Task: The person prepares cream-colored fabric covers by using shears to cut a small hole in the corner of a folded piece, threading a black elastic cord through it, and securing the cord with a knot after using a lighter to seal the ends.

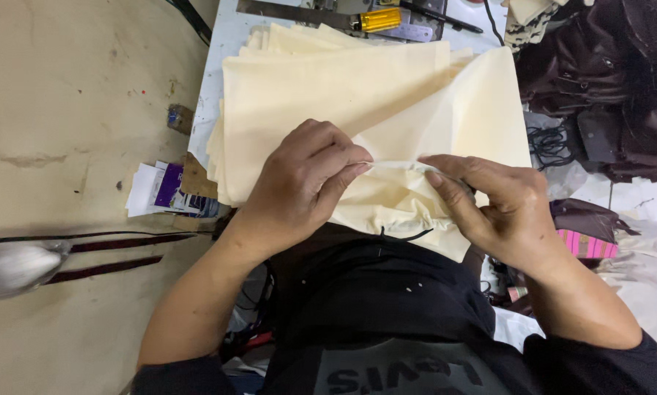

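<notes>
Cream fabric point(357, 88) lies in a stack of several sheets on the pale surface point(222, 44), filling the middle of the view; its near edge hangs over toward the person's lap at 6 o'clock. How many sheets are in the stack cannot be counted, though several layered edges show at 12 o'clock. One folded strip of the fabric point(398, 167) runs between the two hands. The left hand point(303, 183) is curled, thumb and forefinger pressed together on the strip's left end. The right hand point(489, 208), at 3 o'clock from it, pinches the strip's right end with thumb and fingers stretched along the fold. One black thread point(405, 235) curls on the fabric just below the hands. At 12 o'clock one yellow-handled tool point(379, 20) lies on the metal machine bed. At 9 o'clock a small pile of paper cards point(160, 190) sits on the floor. Dark garments point(606, 80) are heaped at 2 o'clock.
</notes>
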